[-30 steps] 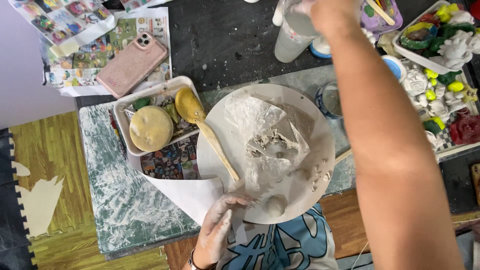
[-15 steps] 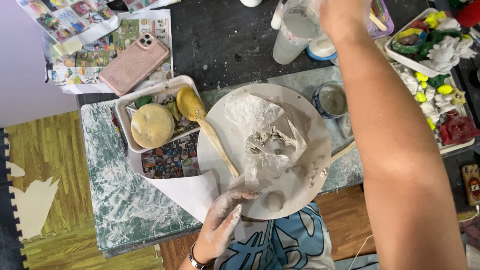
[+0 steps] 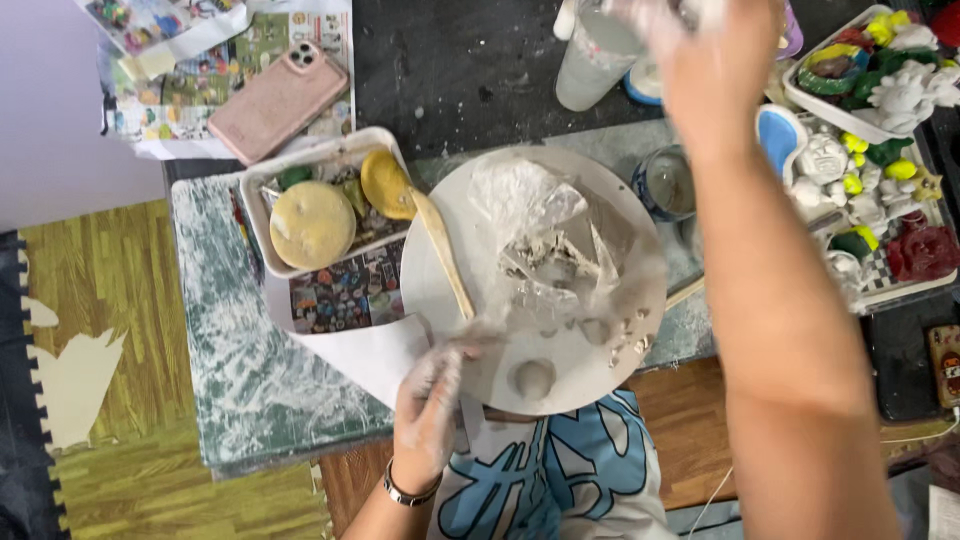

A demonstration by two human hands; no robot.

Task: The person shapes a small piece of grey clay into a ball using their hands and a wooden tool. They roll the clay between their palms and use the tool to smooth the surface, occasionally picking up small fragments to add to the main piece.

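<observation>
Clay-dusted hands at a round work board, one low at its rim, one reaching to the top of the frame.

The left hand (image 3: 428, 415), whitened with clay, sits at the lower left edge of the round board (image 3: 610, 345) in the middle of the frame; its fingers (image 3: 455, 360) curl loosely against the rim, though how firmly they grip I cannot tell. The right hand (image 3: 712, 55) reaches to the upper right, blurred, beside a pale plastic cup (image 3: 592, 62); whether its fingers are closed on anything cannot be told. Crumpled clear plastic wrap (image 3: 525, 205) with clay scraps lies on the board, and a wooden spoon (image 3: 440, 245) leans across its left edge. Left of it, a white tray (image 3: 262, 235) holds a yellow sponge (image 3: 312, 225). A pink phone (image 3: 278, 100) rests on the tabletop at upper left.
</observation>
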